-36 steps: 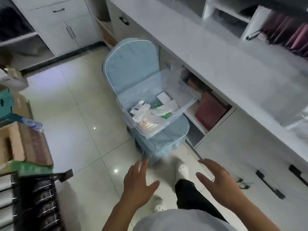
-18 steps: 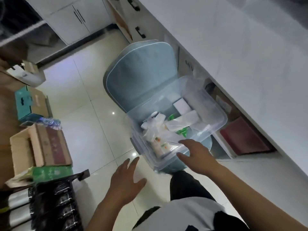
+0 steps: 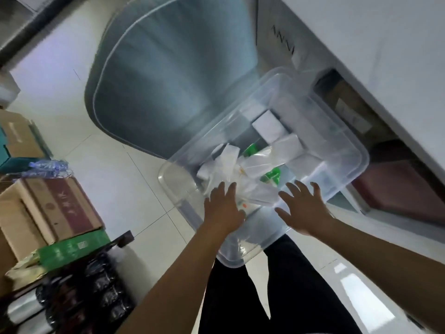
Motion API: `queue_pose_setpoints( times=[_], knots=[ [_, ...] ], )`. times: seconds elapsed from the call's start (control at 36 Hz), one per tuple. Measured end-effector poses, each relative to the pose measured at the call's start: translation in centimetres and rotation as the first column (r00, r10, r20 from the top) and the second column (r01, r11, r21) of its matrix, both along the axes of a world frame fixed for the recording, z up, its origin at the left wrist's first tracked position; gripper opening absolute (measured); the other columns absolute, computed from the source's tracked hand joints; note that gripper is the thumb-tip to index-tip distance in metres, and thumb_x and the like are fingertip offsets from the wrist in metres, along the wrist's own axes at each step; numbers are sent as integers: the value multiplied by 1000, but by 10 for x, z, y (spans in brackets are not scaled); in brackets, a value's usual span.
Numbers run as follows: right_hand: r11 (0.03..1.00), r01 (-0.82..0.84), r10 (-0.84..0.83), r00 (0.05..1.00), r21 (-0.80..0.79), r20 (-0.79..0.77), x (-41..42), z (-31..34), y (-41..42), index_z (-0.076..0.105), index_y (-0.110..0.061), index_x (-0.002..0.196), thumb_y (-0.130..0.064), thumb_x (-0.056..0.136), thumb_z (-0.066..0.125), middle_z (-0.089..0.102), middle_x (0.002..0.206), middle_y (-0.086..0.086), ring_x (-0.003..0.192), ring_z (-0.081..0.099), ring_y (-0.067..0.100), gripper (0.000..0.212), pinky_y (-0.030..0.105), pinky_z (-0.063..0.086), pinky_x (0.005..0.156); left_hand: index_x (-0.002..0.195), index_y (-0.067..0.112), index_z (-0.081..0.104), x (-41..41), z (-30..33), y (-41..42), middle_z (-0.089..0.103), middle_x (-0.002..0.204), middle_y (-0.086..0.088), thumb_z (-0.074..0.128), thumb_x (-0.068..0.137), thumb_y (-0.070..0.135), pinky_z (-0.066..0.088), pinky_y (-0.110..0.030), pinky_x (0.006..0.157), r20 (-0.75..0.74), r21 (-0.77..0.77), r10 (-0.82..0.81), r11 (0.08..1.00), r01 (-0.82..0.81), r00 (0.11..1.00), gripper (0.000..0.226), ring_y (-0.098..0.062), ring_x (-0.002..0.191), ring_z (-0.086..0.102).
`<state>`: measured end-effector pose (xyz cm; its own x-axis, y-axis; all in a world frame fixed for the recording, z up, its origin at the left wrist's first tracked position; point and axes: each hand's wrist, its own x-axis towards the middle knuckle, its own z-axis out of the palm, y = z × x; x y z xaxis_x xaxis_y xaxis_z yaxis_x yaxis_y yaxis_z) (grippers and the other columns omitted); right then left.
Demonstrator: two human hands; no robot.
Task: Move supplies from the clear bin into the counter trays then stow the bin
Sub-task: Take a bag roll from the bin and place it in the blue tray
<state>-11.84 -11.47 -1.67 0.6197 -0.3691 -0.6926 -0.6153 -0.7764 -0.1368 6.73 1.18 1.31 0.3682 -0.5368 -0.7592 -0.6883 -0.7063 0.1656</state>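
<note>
Both hands have now reached into the clear plastic bin (image 3: 342, 150) resting on a blue-grey padded chair (image 3: 168, 80) beside the white counter (image 3: 385, 44): the left hand (image 3: 222, 207) lies with fingers extended on crinkled clear-wrapped packets (image 3: 240, 174), the right hand (image 3: 305, 208) spreads open-fingered just beside, nothing grasped. Half a second earlier only the right hand touched the bin; unloading appears about to begin, every supply still inside

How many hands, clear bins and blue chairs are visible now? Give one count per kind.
Hands: 2, left hand and right hand
Clear bin: 1
Blue chair: 1
Total: 4
</note>
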Motion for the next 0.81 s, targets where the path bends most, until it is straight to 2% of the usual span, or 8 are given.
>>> queue_pose_setpoints(
  times=[0.11,0.22,0.33,0.44,0.53,0.61,0.75,0.81],
  knots=[
    [995,0,4,999,-99,47,-5,-15,8,46,-29,141,-65,89,4,39,156,2,147,27,24,76,55,11,117,156,21,9,13,-54,-17,7,166,-10,62,90,45,18,-51,121,127,4,-13,1000,12,992,88,-32,151,10],
    [986,95,-75,987,-138,144,-4,-21,14,65,-24,125,-60,90,21,57,142,4,137,45,27,67,53,22,112,158,19,-2,26,-98,-19,-4,167,-9,63,91,42,12,-49,121,212,54,-33,998,22,977,96,-31,153,1],
    [978,135,-103,976,-160,193,-6,-26,15,68,-23,119,-57,89,31,60,140,4,133,50,27,59,51,25,109,157,12,-6,30,-131,-19,-6,167,-9,56,97,37,8,-47,123,236,129,-103,989,74,966,90,-29,154,-2],
    [972,162,-121,965,-167,234,-7,-31,15,68,-22,117,-56,89,33,61,138,4,130,53,27,56,51,28,109,158,12,-3,27,-148,-14,-3,167,-11,48,102,30,12,-45,123,270,139,-154,983,120,950,77,-29,154,1],
    [969,170,-121,959,-178,255,-8,-34,15,69,-21,116,-56,89,36,63,135,4,128,55,27,55,50,30,107,157,9,6,24,-150,-12,9,166,-14,44,102,20,26,-46,118,332,112,-182,982,153,925,69,-30,151,16],
    [967,174,-117,953,-188,279,-9,-36,16,70,-21,114,-55,88,39,66,132,4,125,57,26,52,49,30,106,154,7,18,23,-147,-17,30,157,-15,51,97,14,42,-47,103,376,115,-234,972,205,897,67,-32,140,34],
    [967,179,-125,953,-182,274,-9,-37,16,69,-21,112,-54,87,40,67,128,3,120,60,25,50,47,30,105,138,10,40,32,-138,-27,49,132,-12,67,88,15,52,-38,83,340,87,-199,980,180,919,58,-27,117,51],
    [969,174,-128,961,-175,247,-9,-35,15,69,-21,111,-54,86,41,68,127,3,118,61,25,50,47,31,104,128,12,48,38,-131,-31,54,126,-11,73,84,20,53,-34,82,287,58,-149,989,138,946,52,-25,112,56]
  ],
)
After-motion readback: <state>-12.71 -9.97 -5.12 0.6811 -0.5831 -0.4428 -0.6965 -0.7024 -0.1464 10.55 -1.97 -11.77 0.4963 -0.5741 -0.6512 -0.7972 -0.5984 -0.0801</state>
